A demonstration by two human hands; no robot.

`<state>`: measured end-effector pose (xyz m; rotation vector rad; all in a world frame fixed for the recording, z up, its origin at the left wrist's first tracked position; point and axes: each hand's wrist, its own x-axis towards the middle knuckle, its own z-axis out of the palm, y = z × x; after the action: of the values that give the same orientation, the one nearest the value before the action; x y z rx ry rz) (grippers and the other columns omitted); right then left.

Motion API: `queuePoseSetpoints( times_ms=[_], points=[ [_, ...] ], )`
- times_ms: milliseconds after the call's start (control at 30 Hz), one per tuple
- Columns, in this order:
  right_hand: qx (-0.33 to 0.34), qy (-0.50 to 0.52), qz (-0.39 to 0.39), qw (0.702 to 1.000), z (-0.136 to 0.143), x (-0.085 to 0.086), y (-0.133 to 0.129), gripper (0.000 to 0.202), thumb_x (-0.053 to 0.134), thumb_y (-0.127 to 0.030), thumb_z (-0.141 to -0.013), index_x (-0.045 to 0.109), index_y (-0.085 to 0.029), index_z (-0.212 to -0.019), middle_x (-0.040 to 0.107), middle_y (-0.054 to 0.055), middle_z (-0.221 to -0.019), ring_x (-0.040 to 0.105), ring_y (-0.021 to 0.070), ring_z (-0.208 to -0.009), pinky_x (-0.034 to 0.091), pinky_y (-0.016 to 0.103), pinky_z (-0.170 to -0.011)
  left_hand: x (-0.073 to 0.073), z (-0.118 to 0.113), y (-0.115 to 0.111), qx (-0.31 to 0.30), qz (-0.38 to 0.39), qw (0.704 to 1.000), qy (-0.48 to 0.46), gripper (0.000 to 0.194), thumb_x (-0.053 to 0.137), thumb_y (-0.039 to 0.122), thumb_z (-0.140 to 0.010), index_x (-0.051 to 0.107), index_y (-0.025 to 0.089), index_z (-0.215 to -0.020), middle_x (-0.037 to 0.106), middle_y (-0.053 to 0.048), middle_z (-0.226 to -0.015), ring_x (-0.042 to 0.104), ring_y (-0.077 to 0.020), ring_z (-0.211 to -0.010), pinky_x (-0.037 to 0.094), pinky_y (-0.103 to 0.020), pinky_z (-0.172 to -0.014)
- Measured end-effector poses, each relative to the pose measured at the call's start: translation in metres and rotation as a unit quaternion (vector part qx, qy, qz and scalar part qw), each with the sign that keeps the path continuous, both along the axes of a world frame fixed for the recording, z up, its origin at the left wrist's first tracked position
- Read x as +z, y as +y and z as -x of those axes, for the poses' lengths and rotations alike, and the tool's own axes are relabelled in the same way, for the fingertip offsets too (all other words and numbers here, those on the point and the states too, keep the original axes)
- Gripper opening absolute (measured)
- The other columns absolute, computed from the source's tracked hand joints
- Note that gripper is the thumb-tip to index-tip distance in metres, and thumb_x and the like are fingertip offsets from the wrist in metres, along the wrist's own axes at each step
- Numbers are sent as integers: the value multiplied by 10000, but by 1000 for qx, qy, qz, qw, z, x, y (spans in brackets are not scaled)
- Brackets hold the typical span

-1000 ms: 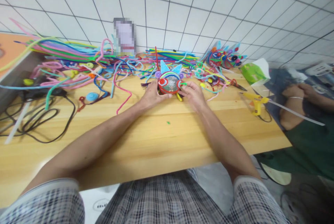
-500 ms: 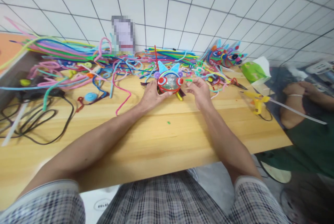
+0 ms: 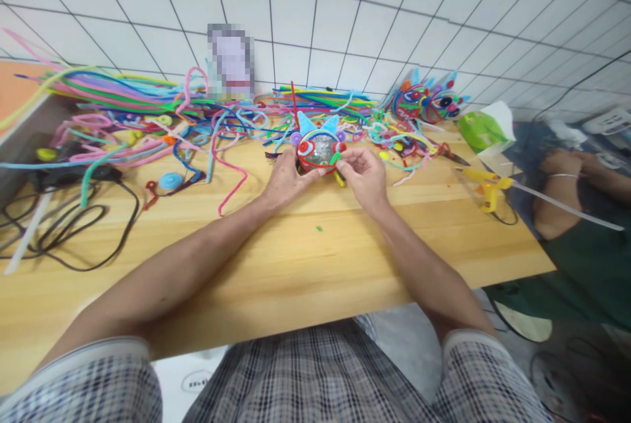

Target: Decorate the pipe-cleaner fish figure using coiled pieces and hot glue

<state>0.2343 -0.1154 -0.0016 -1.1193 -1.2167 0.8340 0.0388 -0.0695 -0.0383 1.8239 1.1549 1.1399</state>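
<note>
A mask-like craft figure (image 3: 323, 149) has light blue pointed ears, red-and-white round eyes and a shiny grey middle. My left hand (image 3: 286, 178) grips its left and lower edge, with the thumb along the bottom. A small green piece (image 3: 336, 157) lies against the figure's lower right, pinched in the fingertips of my right hand (image 3: 363, 177). A thin red stick (image 3: 294, 105) rises behind the left ear. Something yellow shows under the figure, partly hidden by my right fingers.
Tangled pipe cleaners (image 3: 113, 101) spread along the back. Two similar figures (image 3: 428, 102) stand back right, near scissors (image 3: 452, 155), a green packet (image 3: 480, 132) and a yellow glue gun (image 3: 488, 186). Black cable (image 3: 98, 265) lies left. Another person's arm (image 3: 557, 206) is at right.
My right hand has moved left with the green piece, from beside the figure onto its lower right. My left hand stays on the figure.
</note>
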Motion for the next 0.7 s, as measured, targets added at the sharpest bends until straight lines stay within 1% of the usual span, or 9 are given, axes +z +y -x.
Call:
queuePoseSetpoints(
  times_ms=[100, 167, 333, 500, 700],
  points=[
    [-2, -26, -3, 1000, 10, -8, -1, 150, 855, -291, -809, 727, -289, -888, 724, -35, -814, 655, 164, -765, 579, 314, -773, -1, 2, 1, -6, -33, 999, 35, 508, 837, 559, -895, 670, 214, -1228, 699, -135, -1220, 642, -358, -1177, 495, -540, -1089],
    [-10, -45, -13, 999, 14, -12, 0, 117, 825, -292, -831, 723, -293, -887, 728, -37, -816, 648, 162, -755, 577, 314, -772, -2, 3, 2, -5, -39, 998, 43, 518, 830, 579, -896, 668, 212, -1223, 700, -133, -1205, 644, -352, -1155, 507, -531, -1068],
    [-40, -89, -41, 994, 20, -14, 2, 67, 767, -272, -868, 701, -280, -863, 717, -37, -785, 654, 151, -706, 539, 304, -701, -7, 3, 4, 4, -46, 997, 59, 555, 824, 626, -881, 666, 196, -1194, 700, -140, -1175, 648, -348, -1103, 527, -524, -1019],
    [-56, -155, -46, 985, 20, -16, 5, 57, 737, -243, -871, 682, -246, -889, 710, -40, -783, 654, 143, -696, 542, 298, -708, -11, 2, 6, 8, -49, 997, 65, 525, 801, 620, -894, 662, 230, -1216, 714, -118, -1202, 655, -341, -1126, 536, -530, -1031],
    [-68, -209, -73, 973, 18, -18, 6, 29, 708, -247, -892, 691, -239, -915, 756, -16, -837, 680, 148, -712, 549, 298, -693, -11, 1, 5, 9, -50, 997, 65, 544, 809, 611, -885, 656, 217, -1227, 707, -134, -1262, 657, -352, -1184, 531, -541, -1057]
  ],
)
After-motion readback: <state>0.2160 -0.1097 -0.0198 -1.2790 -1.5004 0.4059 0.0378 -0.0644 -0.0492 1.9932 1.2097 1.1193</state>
